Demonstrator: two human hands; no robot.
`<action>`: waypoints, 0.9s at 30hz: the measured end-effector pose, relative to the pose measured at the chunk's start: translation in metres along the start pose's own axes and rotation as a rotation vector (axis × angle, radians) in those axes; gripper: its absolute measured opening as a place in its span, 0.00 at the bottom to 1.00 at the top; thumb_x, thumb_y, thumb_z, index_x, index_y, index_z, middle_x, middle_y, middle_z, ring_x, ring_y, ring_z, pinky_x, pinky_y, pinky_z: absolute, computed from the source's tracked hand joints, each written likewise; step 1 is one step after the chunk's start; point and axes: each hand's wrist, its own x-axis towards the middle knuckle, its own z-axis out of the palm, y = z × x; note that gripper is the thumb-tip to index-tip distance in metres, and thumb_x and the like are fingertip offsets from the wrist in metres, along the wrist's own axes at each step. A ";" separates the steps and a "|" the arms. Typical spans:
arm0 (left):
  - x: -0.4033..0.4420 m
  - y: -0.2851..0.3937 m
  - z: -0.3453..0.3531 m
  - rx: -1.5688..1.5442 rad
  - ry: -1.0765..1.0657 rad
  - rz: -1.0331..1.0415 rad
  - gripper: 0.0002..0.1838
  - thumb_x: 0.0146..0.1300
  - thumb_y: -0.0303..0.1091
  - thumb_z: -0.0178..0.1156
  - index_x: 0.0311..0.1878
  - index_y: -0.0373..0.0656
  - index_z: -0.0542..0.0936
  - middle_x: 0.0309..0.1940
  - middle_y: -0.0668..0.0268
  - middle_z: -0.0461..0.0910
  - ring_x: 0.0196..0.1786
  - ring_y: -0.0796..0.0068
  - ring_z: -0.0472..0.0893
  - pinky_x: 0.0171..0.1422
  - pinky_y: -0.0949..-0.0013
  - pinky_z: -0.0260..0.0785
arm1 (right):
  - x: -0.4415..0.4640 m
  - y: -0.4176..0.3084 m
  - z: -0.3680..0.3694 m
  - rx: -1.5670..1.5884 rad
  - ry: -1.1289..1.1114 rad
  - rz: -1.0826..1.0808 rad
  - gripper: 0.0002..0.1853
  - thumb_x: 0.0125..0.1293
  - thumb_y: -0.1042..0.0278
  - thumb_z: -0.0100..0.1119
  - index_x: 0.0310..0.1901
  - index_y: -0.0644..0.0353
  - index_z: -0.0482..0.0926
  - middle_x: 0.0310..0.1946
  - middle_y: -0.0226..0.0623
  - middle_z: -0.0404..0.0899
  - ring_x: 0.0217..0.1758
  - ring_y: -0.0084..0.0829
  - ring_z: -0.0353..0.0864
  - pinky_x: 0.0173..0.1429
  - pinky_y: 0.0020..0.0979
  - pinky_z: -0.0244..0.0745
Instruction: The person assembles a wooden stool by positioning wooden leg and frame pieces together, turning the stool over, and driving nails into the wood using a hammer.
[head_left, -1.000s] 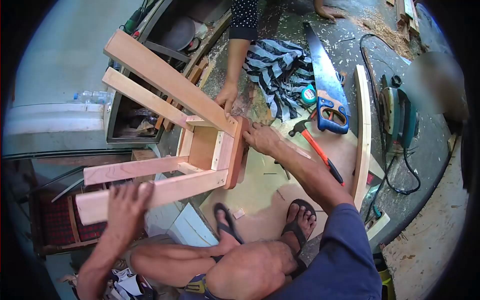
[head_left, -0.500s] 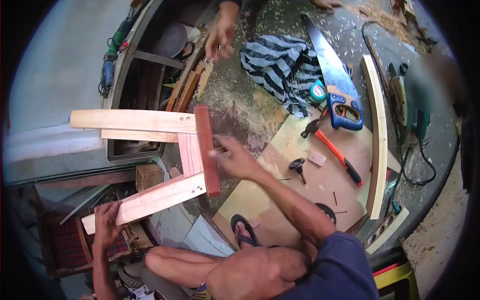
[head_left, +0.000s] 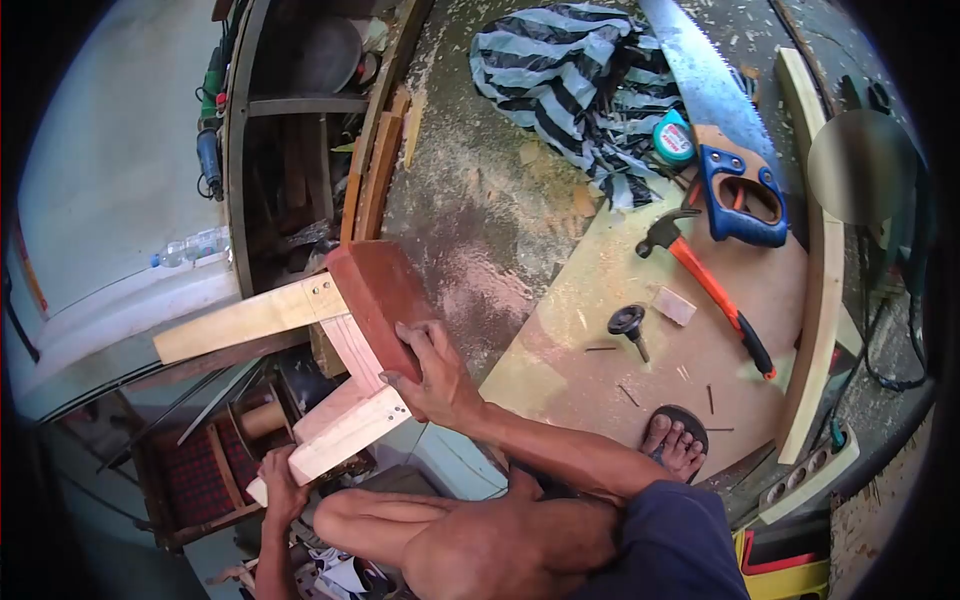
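A small wooden stool with a red-brown seat (head_left: 380, 295) and pale legs lies tilted on its side, its legs pointing left. My left hand (head_left: 284, 483) is closed around the end of the lower leg (head_left: 350, 437). At the seat's edge, near the joint with that leg, my right hand (head_left: 435, 375) grips the seat, thumb and fingers on it. Dark screw heads show in the leg tops. A claw hammer (head_left: 708, 287) with an orange handle rests on the board to the right, below a handsaw (head_left: 740, 190).
A striped plastic bag (head_left: 560, 75) and a tape measure (head_left: 673, 137) lie beyond the board (head_left: 560, 350). On the board are a black-headed tool (head_left: 627, 321), a wood block (head_left: 674, 306) and nails. A long wooden piece (head_left: 815, 270) stands right; a shelf unit (head_left: 305, 106) is left.
The stool has turned, its seat now showing its top face, and moved lower in view. My right hand has closed on the seat's edge. The other person's hands have left the view.
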 end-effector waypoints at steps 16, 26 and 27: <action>-0.050 -0.049 0.089 -0.001 0.021 -0.048 0.46 0.36 0.26 0.72 0.66 0.42 0.68 0.51 0.52 0.69 0.56 0.47 0.69 0.64 0.47 0.58 | 0.009 0.003 0.025 -0.089 -0.264 0.017 0.49 0.59 0.51 0.74 0.77 0.59 0.61 0.60 0.55 0.65 0.62 0.52 0.70 0.69 0.45 0.67; -0.055 -0.043 0.105 -0.124 -0.015 -0.080 0.38 0.45 0.33 0.69 0.65 0.41 0.70 0.50 0.53 0.70 0.55 0.48 0.69 0.62 0.49 0.58 | 0.015 -0.002 0.032 -0.101 -0.373 0.006 0.47 0.59 0.55 0.73 0.79 0.50 0.60 0.60 0.54 0.66 0.63 0.54 0.70 0.69 0.45 0.68; -0.056 -0.045 0.111 -0.128 -0.003 -0.065 0.38 0.46 0.32 0.68 0.65 0.41 0.70 0.49 0.53 0.70 0.55 0.48 0.69 0.62 0.49 0.58 | 0.011 -0.003 0.030 -0.097 -0.406 -0.020 0.47 0.60 0.55 0.72 0.79 0.50 0.60 0.62 0.56 0.66 0.63 0.55 0.70 0.70 0.48 0.67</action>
